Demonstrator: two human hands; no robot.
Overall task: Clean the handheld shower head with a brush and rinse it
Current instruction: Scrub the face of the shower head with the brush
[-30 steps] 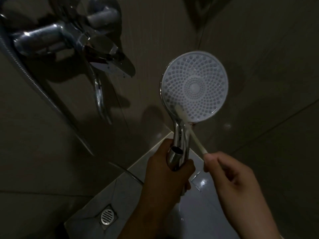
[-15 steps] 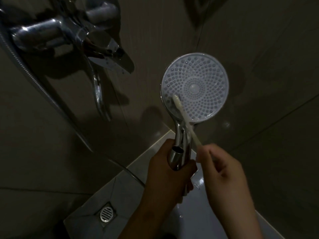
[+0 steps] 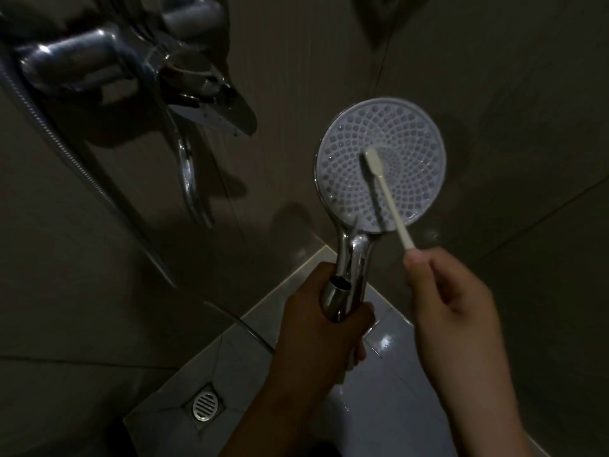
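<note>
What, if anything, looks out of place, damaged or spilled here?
Nothing stands out. The left hand holds the shower head by its handle, and the right hand holds the brush at its spray face. The scene is dim, so fine damage would not show.

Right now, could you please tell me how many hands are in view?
2. The left hand, bottom centre, grips the round white-faced chrome shower head by its handle; the right hand, lower right, pinches the slim cream plastic brush.
</note>
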